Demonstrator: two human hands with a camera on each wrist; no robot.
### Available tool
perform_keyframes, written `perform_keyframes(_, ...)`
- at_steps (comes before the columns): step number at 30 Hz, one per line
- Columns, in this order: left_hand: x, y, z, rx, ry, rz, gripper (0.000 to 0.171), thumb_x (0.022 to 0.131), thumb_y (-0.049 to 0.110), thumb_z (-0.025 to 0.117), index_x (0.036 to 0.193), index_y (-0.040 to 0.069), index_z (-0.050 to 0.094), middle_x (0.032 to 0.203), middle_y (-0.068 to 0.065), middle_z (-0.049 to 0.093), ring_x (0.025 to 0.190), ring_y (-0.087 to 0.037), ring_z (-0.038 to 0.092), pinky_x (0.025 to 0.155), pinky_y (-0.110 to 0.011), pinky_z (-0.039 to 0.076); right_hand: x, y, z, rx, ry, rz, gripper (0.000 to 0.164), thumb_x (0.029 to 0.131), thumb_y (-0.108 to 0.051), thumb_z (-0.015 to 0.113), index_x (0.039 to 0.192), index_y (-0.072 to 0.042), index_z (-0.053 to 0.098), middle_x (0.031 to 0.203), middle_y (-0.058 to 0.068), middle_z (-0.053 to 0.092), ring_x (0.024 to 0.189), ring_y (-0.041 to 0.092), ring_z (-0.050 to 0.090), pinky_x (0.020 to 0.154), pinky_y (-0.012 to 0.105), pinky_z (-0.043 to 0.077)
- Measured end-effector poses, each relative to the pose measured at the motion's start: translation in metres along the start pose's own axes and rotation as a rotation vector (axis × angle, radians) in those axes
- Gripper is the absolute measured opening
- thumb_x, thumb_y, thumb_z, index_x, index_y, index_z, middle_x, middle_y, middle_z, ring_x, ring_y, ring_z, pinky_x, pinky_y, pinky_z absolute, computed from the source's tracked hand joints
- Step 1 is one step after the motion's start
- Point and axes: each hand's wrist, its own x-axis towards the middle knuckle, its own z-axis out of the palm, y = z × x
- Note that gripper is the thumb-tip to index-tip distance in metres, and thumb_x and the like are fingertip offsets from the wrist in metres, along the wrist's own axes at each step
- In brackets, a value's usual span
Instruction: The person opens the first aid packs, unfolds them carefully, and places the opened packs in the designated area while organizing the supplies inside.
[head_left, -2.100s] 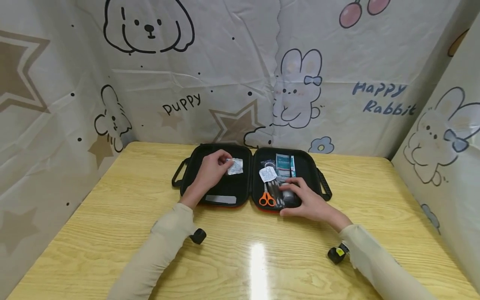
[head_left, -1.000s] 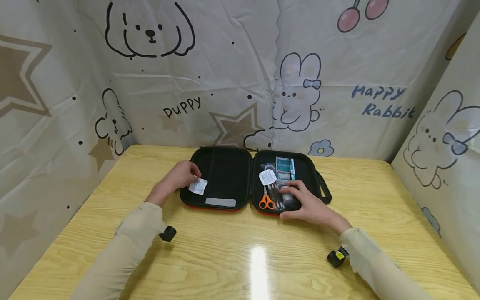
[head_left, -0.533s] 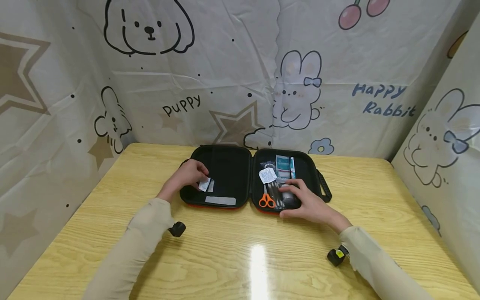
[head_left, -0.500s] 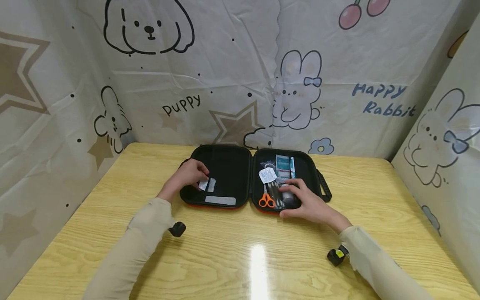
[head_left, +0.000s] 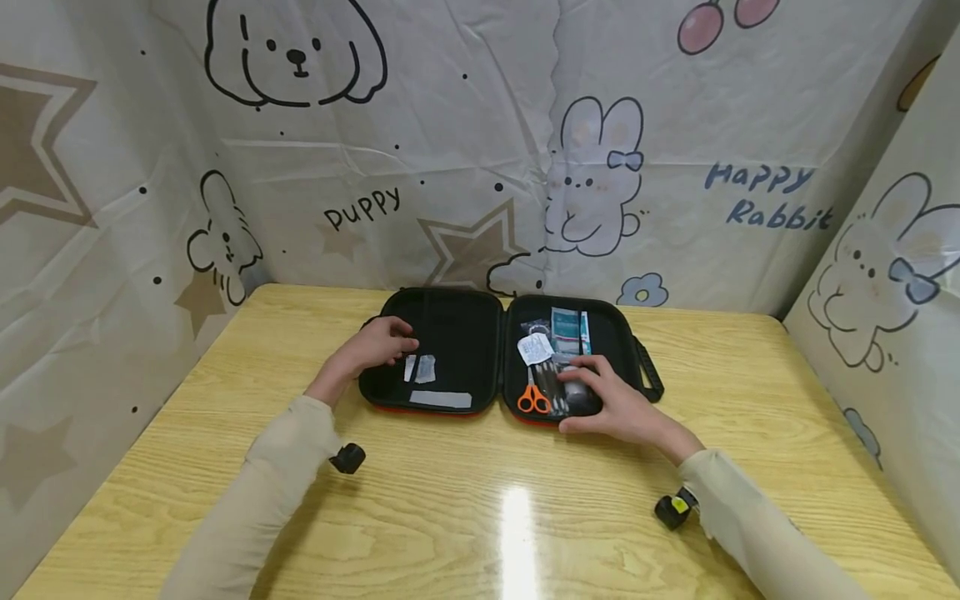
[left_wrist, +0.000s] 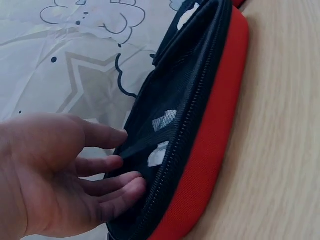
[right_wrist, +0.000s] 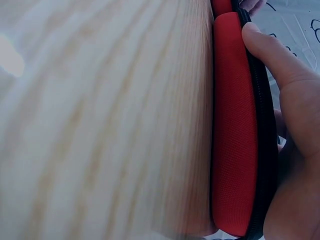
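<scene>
In the left half of the black-lined case (head_left: pixel 461 333), a small white packet (head_left: pixel 422 368) lies with a dark band across it; the left wrist view shows part of the packet (left_wrist: pixel 165 120) through mesh. My left hand (head_left: pixel 375 343) hovers just beside it, fingers loosely bent, holding nothing. My right hand (head_left: pixel 611 408) rests at the case's right half. Its thumb (right_wrist: pixel 260 42) touches the zipped rim while the fingers reach inside, over a clear pouch (head_left: pixel 576 392). Orange-handled scissors (head_left: pixel 534 400), a white packet (head_left: pixel 536 348) and a pouch of slim dark tools (head_left: pixel 551 385) lie nearby.
A pale flat strip (head_left: pixel 441 399) lies near the front of the left half. Green-and-white packets (head_left: pixel 567 329) sit at the back of the right half. The case stands on a wooden table (head_left: pixel 450 500), near a printed cloth backdrop (head_left: pixel 465 167). A carry handle (head_left: pixel 649 375) sticks out right.
My left hand has carried the small white packet from the back of the left half towards its left front, slid it partly under the mesh and let go. My right hand stays put.
</scene>
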Motion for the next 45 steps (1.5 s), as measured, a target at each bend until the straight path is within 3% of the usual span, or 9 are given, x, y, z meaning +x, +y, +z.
perform_keyframes(6,-0.002,0.0,0.004,-0.035,-0.023,0.015,0.046,0.1,0.019,0.056,0.137,-0.008,0.047,0.117,-0.023,0.062,0.086,-0.022,0.063,0.074,-0.03,0.056,0.0,0.0,0.0,-0.001,-0.001,0.0,0.073,0.078,-0.053,0.08,0.139,-0.023,0.055,0.152,0.007,0.03,0.128,0.036,0.048,0.097,0.05,0.046)
perform_keyframes(10,0.001,0.002,0.012,-0.17,-0.049,-0.002,0.049,0.101,0.019,0.056,0.14,-0.006,0.044,0.125,-0.024,0.06,0.093,-0.023,0.063,0.08,-0.031,0.057,0.001,0.0,0.0,0.003,-0.006,0.0,0.072,0.078,-0.052,0.079,0.139,-0.024,0.054,0.152,0.007,0.029,0.129,0.036,0.047,0.097,0.05,0.046)
perform_keyframes(16,0.005,0.001,0.022,-0.447,-0.155,-0.034,0.061,0.101,0.017,0.055,0.152,0.002,0.024,0.13,-0.02,0.056,0.104,-0.022,0.057,0.09,-0.03,0.049,0.0,0.001,0.0,0.002,-0.005,-0.001,0.072,0.078,-0.054,0.079,0.139,-0.025,0.054,0.152,0.007,0.029,0.129,0.037,0.047,0.098,0.051,0.045)
perform_keyframes(18,0.005,0.0,0.023,-0.465,-0.157,-0.037,0.064,0.101,0.018,0.055,0.153,0.004,0.022,0.13,-0.019,0.057,0.102,-0.02,0.058,0.09,-0.03,0.049,0.0,0.001,0.0,-0.002,-0.003,-0.003,0.072,0.078,-0.055,0.079,0.138,-0.025,0.054,0.152,0.006,0.029,0.129,0.036,0.047,0.098,0.052,0.045)
perform_keyframes(25,-0.003,0.004,0.016,-0.184,-0.073,-0.034,0.062,0.1,0.023,0.056,0.151,0.002,0.028,0.116,-0.017,0.064,0.08,-0.016,0.057,0.077,-0.03,0.054,0.001,0.003,0.001,-0.01,-0.004,0.0,0.072,0.078,-0.056,0.078,0.139,-0.026,0.054,0.152,0.006,0.029,0.129,0.036,0.047,0.097,0.051,0.046)
perform_keyframes(33,-0.005,-0.001,0.012,-0.21,-0.124,-0.057,0.069,0.099,0.024,0.058,0.154,0.0,0.023,0.109,-0.018,0.061,0.081,-0.019,0.061,0.072,-0.03,0.057,0.0,0.002,0.001,-0.007,-0.008,0.003,0.072,0.078,-0.055,0.079,0.139,-0.026,0.054,0.153,0.006,0.029,0.13,0.037,0.047,0.098,0.052,0.045)
perform_keyframes(37,-0.005,0.001,0.011,-0.132,-0.039,-0.01,0.062,0.099,0.022,0.058,0.15,-0.002,0.03,0.109,-0.021,0.062,0.081,-0.023,0.064,0.077,-0.034,0.058,0.0,0.002,0.0,-0.01,-0.009,0.002,0.072,0.078,-0.056,0.079,0.139,-0.025,0.054,0.153,0.006,0.029,0.13,0.037,0.047,0.098,0.052,0.045)
perform_keyframes(42,-0.001,0.01,0.016,0.122,0.107,0.092,0.05,0.099,0.026,0.059,0.14,0.0,0.048,0.126,-0.022,0.06,0.11,-0.033,0.06,0.097,-0.045,0.049,0.0,0.002,-0.001,-0.003,-0.005,0.007,0.071,0.078,-0.053,0.08,0.138,-0.025,0.054,0.153,0.005,0.028,0.13,0.037,0.046,0.098,0.053,0.045)
perform_keyframes(45,0.002,0.018,0.022,0.18,0.148,0.161,0.044,0.099,0.024,0.059,0.135,0.001,0.054,0.129,-0.021,0.058,0.116,-0.034,0.056,0.103,-0.048,0.044,0.0,0.002,0.0,0.0,-0.011,0.006,0.071,0.078,-0.053,0.079,0.139,-0.025,0.054,0.153,0.006,0.028,0.131,0.037,0.046,0.099,0.053,0.045)
